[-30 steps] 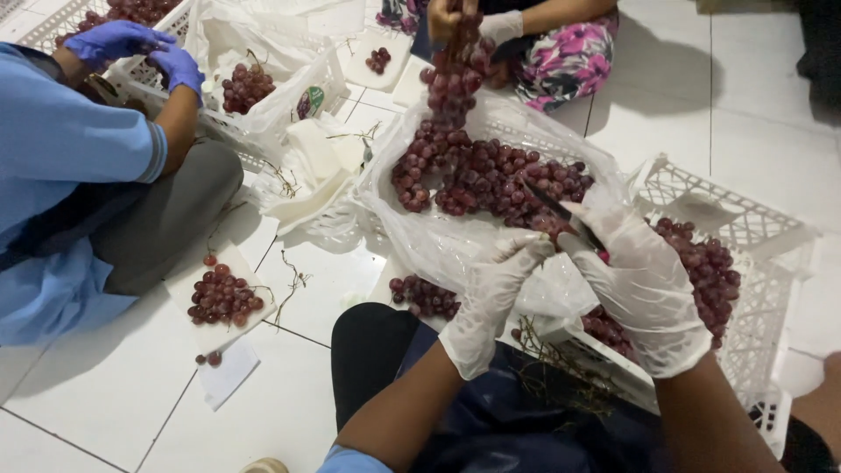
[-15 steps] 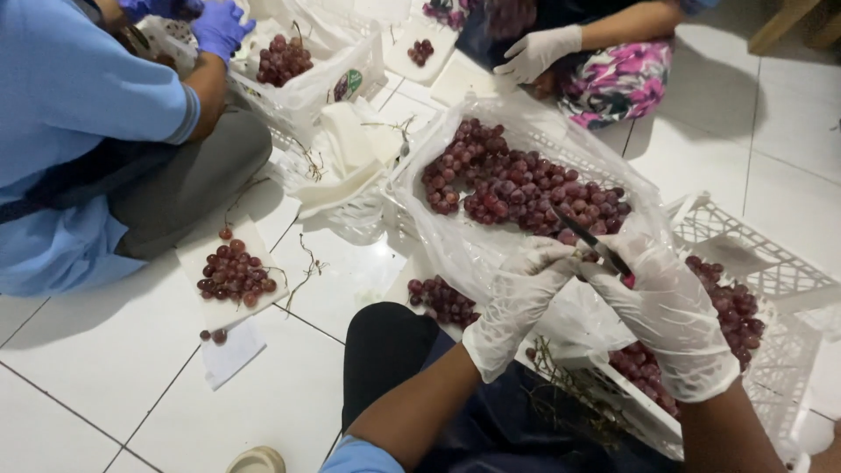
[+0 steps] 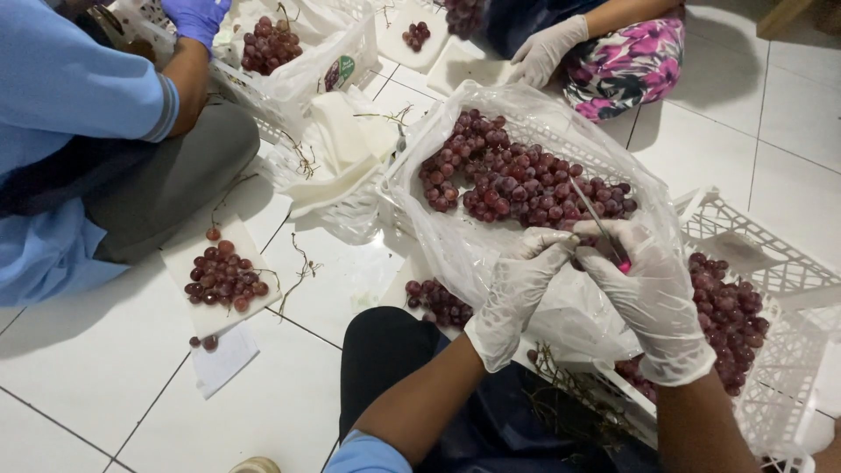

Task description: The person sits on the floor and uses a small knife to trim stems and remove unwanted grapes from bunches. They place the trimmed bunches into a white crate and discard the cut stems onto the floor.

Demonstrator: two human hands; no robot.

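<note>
The right hand (image 3: 655,302), in a thin white glove, holds a pair of small scissors (image 3: 597,223) with a pink handle, fingers closed around them and the blades pointing up over the heap of red grapes (image 3: 517,180). The left hand (image 3: 519,293), gloved the same way, has its fingertips pinched together right against the scissor hand; what it pinches is too small to tell — likely a bit of stem or a single grape. A second ago the two hands were a little apart above the clear plastic liner bag (image 3: 455,250); now they meet at its near edge, so the trimming looks to be going on at the fingertips rather than in the heap.

The grapes lie in the bag, which lines a white plastic crate (image 3: 390,206). A second white crate (image 3: 788,289) with more grapes sits to the right, partly under the right wrist. A smaller bunch (image 3: 438,302) rests just beside the person's knee.

Across the tiled floor (image 3: 131,394), a person in a blue shirt (image 3: 61,96) sits by a paper sheet (image 3: 188,258) bearing loose grapes, and another person's white-gloved hand (image 3: 547,48) rests at the top.
</note>
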